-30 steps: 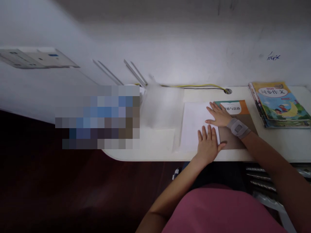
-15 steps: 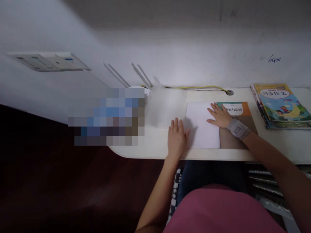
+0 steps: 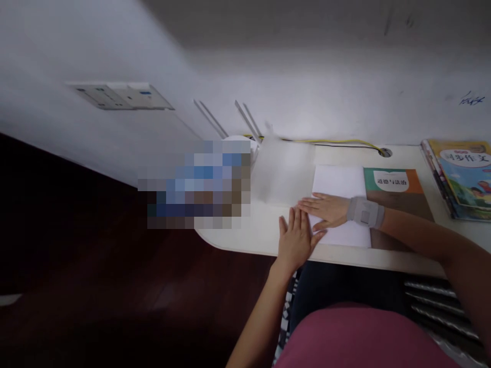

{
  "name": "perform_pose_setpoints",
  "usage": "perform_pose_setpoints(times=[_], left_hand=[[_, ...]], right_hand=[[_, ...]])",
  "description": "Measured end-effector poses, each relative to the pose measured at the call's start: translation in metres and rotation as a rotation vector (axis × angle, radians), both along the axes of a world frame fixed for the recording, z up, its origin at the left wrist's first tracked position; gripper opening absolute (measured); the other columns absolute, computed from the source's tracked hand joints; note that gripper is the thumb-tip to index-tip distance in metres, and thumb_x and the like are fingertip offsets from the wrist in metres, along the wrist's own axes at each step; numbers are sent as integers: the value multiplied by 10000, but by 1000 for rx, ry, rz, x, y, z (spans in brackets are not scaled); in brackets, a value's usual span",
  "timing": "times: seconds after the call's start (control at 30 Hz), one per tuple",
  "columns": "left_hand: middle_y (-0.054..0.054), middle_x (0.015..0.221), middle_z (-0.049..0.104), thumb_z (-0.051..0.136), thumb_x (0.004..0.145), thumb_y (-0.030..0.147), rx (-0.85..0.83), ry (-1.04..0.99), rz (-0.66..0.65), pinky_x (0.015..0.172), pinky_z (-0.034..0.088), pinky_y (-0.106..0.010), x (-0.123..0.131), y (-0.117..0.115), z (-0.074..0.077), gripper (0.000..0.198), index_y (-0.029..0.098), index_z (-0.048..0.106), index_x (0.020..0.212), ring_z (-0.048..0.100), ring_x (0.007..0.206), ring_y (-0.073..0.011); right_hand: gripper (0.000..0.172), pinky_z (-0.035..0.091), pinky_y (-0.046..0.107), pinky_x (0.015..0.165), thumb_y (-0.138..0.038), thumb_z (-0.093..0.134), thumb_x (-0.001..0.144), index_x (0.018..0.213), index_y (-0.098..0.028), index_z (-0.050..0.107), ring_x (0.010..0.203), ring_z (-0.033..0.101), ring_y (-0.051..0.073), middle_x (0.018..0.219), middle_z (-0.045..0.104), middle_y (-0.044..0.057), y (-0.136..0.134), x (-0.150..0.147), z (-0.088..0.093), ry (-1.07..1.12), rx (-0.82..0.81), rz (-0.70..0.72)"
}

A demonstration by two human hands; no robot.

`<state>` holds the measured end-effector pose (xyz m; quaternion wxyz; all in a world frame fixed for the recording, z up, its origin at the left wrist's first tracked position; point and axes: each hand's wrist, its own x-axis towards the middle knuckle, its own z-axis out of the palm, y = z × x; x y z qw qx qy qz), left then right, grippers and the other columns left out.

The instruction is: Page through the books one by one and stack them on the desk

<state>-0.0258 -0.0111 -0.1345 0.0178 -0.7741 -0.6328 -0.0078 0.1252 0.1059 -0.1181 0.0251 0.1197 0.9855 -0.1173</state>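
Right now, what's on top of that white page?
The right hand lies across the white page, with a grey wristband over its right edge. The left hand has its thumb over the left edge. The parts of the page beneath them can't be seen.

Bare desk (image 3: pixel 240 232) front left, narrow gap between textbook (image 3: pixel 401 198) and book stack (image 3: pixel 462 184), rods (image 3: pixel 248 121) standing behind

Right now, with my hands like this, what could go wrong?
Your right hand reaches over the left edge of the white sheet, so sideways pressure might crease it. The translucent sheet lies close to your left hand and could get nudged. The grey wristband crosses where white sheet and textbook meet, and might snag.
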Motion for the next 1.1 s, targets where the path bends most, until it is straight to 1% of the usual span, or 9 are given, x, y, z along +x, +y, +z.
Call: perform_pose_setpoints(times=[0.17,0.37,0.5,0.63,0.73,0.83,0.9,1.0,1.1], left_hand=[[-257,1483,283,185,902,648,30,-42,-35,1081,231,-605,-5,-5,-1,836,6,316,1421,237,1398,-360],[-261,1470,312,193,910,630,45,-84,-63,1081,242,-611,-10,-8,-6,816,4,306,1421,235,1401,-349],[-239,1476,322,250,935,563,82,-157,-80,1090,242,-603,-16,-10,-9,715,55,290,1436,253,1397,-337],[-223,1471,346,267,968,374,134,-296,31,1078,322,-543,-22,-10,-13,540,87,308,1424,298,1386,-301],[-258,1418,411,347,938,328,159,-341,184,1068,319,-574,-24,-6,-13,498,45,414,1343,329,1364,-345],[-230,1379,476,419,892,281,156,-407,223,1057,310,-607,-22,-2,-9,386,86,539,1203,374,1334,-366],[-194,1292,570,447,855,238,149,-522,211,1024,371,-575,-20,0,-4,310,133,572,1119,474,1263,-339],[-126,1080,682,451,850,236,107,-797,246,881,507,-460,-16,2,5,240,185,550,1062,650,998,-256],[-94,1076,680,467,876,286,131,-1084,270,791,541,-372,-6,2,22,211,207,512,1066,679,840,-185]], right_hand=[[768,140,455,1156,-628,310,901,1466,-110,267,1424,196,247,1535,241,142,46,2,-4,0,57,-46],[711,154,483,1143,-582,284,923,1467,-125,269,1419,213,264,1539,235,140,114,-1,-9,-11,89,-292],[603,192,481,1126,-480,261,954,1425,-118,361,1410,242,259,1522,291,139,135,-5,-11,38,93,-481],[499,228,441,1118,-375,302,959,1374,-134,442,1386,303,221,1491,369,113,137,-9,-10,78,58,-567],[471,258,438,1103,-352,385,937,1345,-139,481,1366,335,237,1471,397,128,133,-12,-5,67,90,-568],[414,276,441,1089,-254,382,930,1308,-163,525,1354,348,245,1446,431,128,125,-16,1,69,172,-531],[410,243,458,1103,-154,383,903,1275,-161,555,1365,327,252,1450,423,132,117,-18,6,59,236,-488],[393,194,496,1117,-80,390,865,1181,-141,615,1375,304,265,1451,412,150,102,-17,17,50,323,-358],[341,202,507,1111,-95,409,851,1085,-152,651,1365,316,257,1436,427,141,84,-10,39,111,381,-211]])
